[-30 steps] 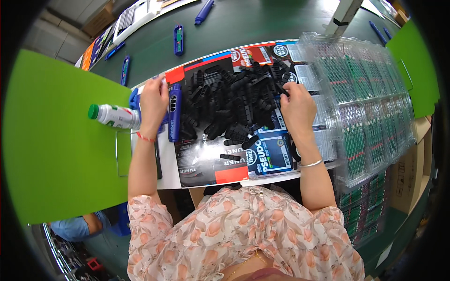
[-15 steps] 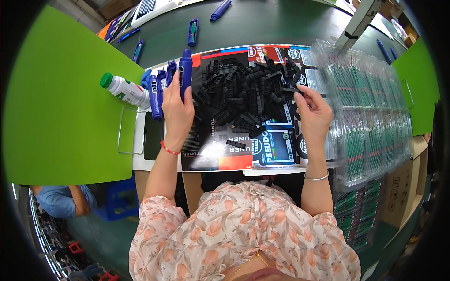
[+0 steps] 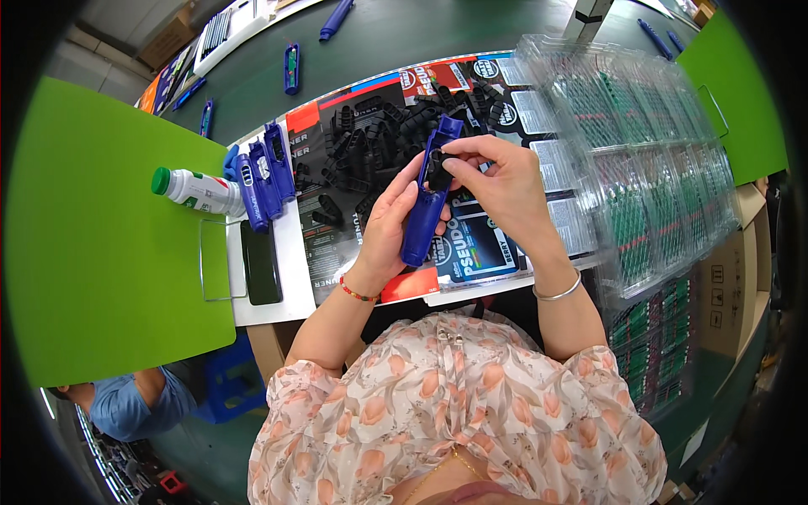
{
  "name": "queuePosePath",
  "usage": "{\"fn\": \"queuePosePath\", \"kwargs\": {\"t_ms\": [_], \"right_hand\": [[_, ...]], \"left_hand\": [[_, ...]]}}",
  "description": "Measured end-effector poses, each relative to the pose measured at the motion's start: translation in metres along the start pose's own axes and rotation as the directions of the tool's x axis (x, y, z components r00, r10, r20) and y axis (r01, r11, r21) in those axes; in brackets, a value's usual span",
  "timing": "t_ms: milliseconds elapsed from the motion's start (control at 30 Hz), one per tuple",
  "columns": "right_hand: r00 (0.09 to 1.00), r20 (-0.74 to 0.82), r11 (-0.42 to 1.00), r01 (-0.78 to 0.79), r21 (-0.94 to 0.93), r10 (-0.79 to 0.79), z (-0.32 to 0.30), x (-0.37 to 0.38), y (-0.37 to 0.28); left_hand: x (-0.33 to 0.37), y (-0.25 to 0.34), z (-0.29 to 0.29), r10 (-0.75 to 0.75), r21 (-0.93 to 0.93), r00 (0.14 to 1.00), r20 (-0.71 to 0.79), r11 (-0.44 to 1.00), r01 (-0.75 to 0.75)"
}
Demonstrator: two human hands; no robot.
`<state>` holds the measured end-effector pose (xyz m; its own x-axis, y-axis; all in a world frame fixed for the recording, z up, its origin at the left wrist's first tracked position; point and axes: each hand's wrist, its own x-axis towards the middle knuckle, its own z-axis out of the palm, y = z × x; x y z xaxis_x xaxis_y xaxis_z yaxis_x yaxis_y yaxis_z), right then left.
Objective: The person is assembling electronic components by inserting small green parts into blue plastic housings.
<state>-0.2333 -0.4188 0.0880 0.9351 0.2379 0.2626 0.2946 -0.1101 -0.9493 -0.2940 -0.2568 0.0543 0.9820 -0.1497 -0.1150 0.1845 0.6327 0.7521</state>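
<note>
Right now the blue casing [image 3: 425, 223] is held slantwise in front of the person, above the near part of the printed sheet [image 3: 332, 282], with its hollow side up. A small black ribbed piece [image 3: 437, 172] sits at that hollow; from where I stand I cannot tell how deep it is. The left hand [image 3: 389, 223] cradles the casing, its grip wrapped round the side and lower half. The right hand [image 3: 502, 181] has its grip nearly closed, thumb and finger pinching the black piece. To do this well, I'd keep the left wrist steady, line the piece up squarely with the hollow and press evenly, so that it doesn't tilt or scrape the rim.

Just beyond the hands lies a loose heap of black parts [image 3: 379, 139], and a stray few near the left hand could snag a sleeve or finger. Further left, more blue casings [image 3: 263, 181] stand close together by a white bottle [image 3: 202, 191] with a green cap; a dark phone [image 3: 260, 263] lies nearer the edge. On the right, clear trays [image 3: 627, 160] of green circuit boards crowd the right forearm, leaving that elbow little room to swing outward. Across the green surface [image 3: 421, 29], a metal post [image 3: 587, 18] rises behind the trays.
</note>
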Motion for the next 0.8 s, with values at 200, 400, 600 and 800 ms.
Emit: {"fn": "queuePosePath", "kwargs": {"t_ms": [200, 400, 600, 800], "right_hand": [[0.98, -0.05, 0.953, 0.174, -0.248, -0.192, 0.013, -0.003, 0.003], [0.951, -0.061, 0.86, 0.246, -0.446, -0.304, 0.022, -0.013, 0.013], [0.967, -0.183, 0.888, 0.074, -0.454, -0.175, 0.027, -0.017, 0.002], [0.985, -0.123, 0.902, 0.056, -0.428, -0.12, 0.024, -0.015, 0.004]], "left_hand": [[0.001, -0.004, -0.007, 0.022, 0.032, 1.0, 0.011, 0.999, -0.022], [-0.001, -0.013, -0.012, 0.028, 0.094, 1.0, 0.001, 0.995, -0.028], [-0.002, -0.014, -0.009, 0.064, 0.261, 0.998, -0.019, 0.964, -0.057], [0.0, -0.015, -0.005, 0.05, 0.256, 0.998, -0.036, 0.966, -0.039]]}}
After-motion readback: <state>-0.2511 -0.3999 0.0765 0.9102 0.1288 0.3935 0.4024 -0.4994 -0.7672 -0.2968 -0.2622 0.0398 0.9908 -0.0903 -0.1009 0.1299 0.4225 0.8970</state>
